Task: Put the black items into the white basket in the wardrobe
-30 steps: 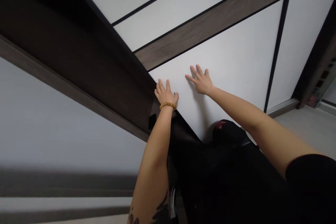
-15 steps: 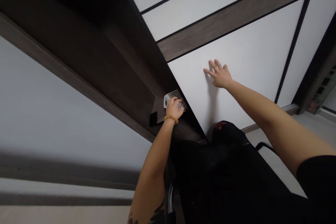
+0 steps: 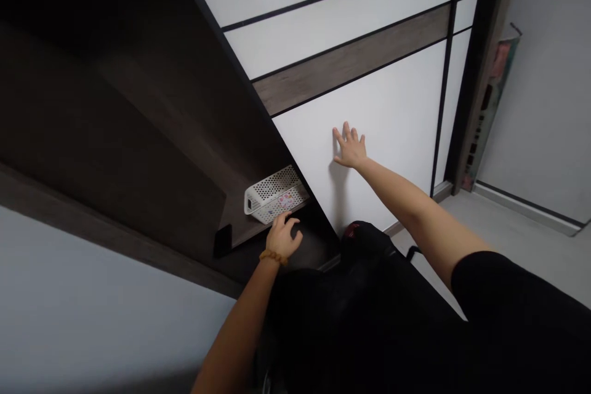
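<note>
A white perforated plastic basket (image 3: 273,189) with a colourful sticker on its side sits inside the dark wardrobe (image 3: 184,154), partly behind the sliding door's edge. Just in front of the basket is my left hand (image 3: 284,237), wearing a bead bracelet; its fingers are apart and slightly curled, with nothing in them. Whether a fingertip still touches the basket I cannot tell. My right hand (image 3: 351,146) has its fingers spread against or very near the white sliding door panel (image 3: 392,117).
A wood-look band (image 3: 360,61) and dark strips cross the door. A dark wooden frame edge (image 3: 115,228) and a pale wall (image 3: 92,295) lie to the left. At right are a narrow patterned hanging (image 3: 492,111) and the pale floor (image 3: 521,252).
My left hand has come off the top of the basket and drawn back towards me, exposing its side and sticker. The view has turned to the right. My right hand stays at the door.
</note>
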